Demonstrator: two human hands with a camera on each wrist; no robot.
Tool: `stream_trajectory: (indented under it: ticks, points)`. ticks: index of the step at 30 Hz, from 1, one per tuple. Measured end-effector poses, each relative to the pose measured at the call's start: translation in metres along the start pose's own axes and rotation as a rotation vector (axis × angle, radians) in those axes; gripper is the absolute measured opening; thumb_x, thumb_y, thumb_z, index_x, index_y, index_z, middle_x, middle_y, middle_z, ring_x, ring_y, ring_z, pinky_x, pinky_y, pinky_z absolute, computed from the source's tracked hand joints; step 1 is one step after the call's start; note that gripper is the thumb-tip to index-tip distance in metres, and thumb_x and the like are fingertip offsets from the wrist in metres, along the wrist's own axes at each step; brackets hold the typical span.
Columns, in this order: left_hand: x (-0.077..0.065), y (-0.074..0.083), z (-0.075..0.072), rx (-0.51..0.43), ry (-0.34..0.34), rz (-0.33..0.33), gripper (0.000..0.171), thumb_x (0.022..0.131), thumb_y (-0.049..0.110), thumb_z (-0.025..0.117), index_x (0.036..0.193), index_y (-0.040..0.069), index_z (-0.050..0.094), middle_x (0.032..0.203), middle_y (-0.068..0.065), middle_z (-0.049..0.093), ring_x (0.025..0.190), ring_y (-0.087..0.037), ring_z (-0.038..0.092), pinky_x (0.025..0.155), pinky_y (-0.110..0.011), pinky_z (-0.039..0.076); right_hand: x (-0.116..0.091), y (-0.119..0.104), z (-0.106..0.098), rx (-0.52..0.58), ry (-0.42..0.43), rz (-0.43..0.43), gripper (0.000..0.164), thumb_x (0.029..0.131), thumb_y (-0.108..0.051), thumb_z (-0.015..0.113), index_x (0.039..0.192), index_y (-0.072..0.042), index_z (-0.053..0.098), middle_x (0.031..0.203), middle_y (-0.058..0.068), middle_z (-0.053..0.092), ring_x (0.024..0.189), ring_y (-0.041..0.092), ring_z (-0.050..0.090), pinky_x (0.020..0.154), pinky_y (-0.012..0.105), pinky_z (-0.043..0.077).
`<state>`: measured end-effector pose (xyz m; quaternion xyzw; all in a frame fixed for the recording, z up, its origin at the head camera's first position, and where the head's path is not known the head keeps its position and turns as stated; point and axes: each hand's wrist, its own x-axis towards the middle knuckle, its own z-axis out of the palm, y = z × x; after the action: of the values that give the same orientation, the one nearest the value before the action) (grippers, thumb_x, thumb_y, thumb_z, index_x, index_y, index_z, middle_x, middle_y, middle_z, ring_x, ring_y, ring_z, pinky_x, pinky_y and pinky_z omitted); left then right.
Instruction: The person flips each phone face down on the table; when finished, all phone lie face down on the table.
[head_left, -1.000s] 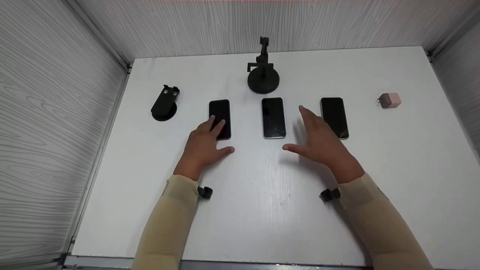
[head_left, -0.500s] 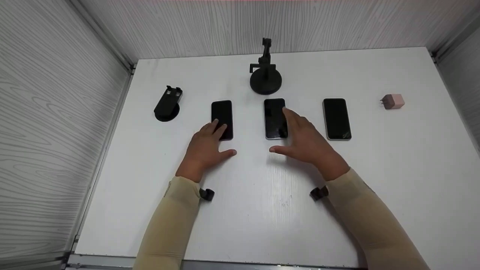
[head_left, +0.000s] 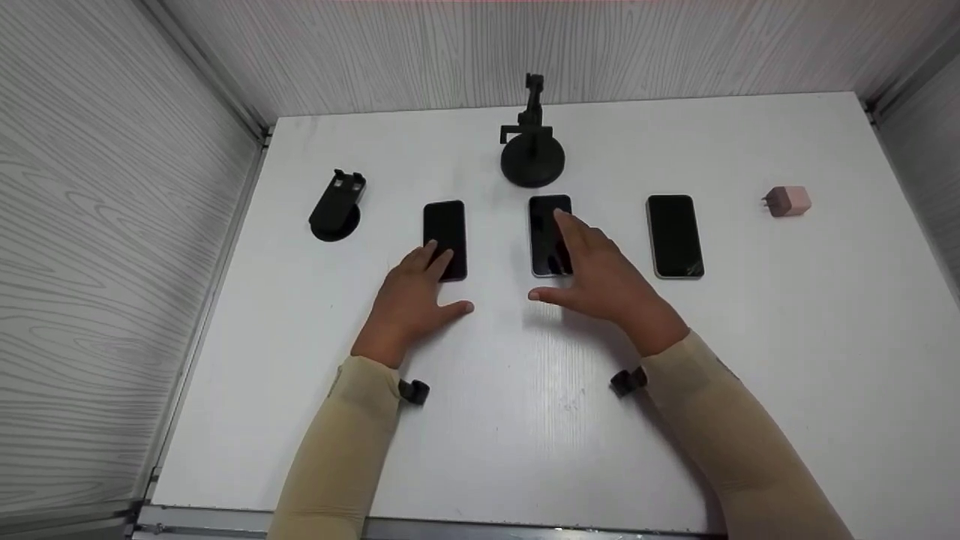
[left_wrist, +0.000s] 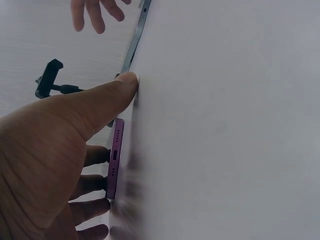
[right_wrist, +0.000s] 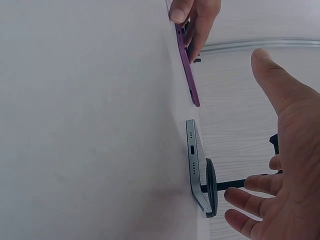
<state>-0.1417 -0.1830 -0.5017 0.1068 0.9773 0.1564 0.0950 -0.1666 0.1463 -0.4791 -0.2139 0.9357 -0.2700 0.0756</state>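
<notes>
My left hand (head_left: 411,301) lies over the lower part of the left phone (head_left: 444,229), fingertips on its dark screen and thumb stretched out to the right. In the left wrist view that phone's purple bottom edge (left_wrist: 115,160) shows beside the fingertips. My right hand (head_left: 604,281) hovers over the right side of the middle phone (head_left: 545,232), fingers spread and thumb below its lower end. The right wrist view shows a gap between this hand and the silver-edged middle phone (right_wrist: 193,160). A third phone (head_left: 675,236) lies to the right, untouched.
Behind the middle phone stands a black phone holder (head_left: 532,154) on a round base. A smaller black stand (head_left: 337,206) is at the left, and a pink plug charger (head_left: 787,201) at the right. Wood-grain panels (head_left: 480,52) border the white table (head_left: 480,450).
My right hand has moved left, from beside the right phone to over the middle phone. The left hand stays on the left phone. The view has shifted slightly.
</notes>
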Motion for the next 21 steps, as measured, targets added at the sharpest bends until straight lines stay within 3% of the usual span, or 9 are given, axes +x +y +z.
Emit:
stream_trajectory:
  ticks: [13,21]
  points:
    - [-0.014,0.001,0.003,-0.028,-0.008,-0.029,0.099,0.095,0.068,0.075,0.173,0.022,0.035,0.183,-0.009,0.022,0.169,-0.036,0.023,0.135,-0.057,0.028,0.007,-0.007,0.005,0.010,-0.024,-0.022,0.132,0.084,-0.086,0.072,0.178,-0.020,0.006,0.183,0.008,0.020,0.162,0.040,0.034,0.131,0.058,0.034]
    - [-0.025,0.001,0.004,-0.004,0.004,0.005,0.099,0.095,0.068,0.075,0.171,0.017,0.039,0.181,-0.013,0.027,0.167,-0.038,0.027,0.134,-0.058,0.031,0.010,-0.012,0.010,0.008,-0.048,-0.016,0.133,0.084,-0.086,0.072,0.178,-0.020,0.006,0.183,0.009,0.019,0.164,0.040,0.032,0.133,0.056,0.032]
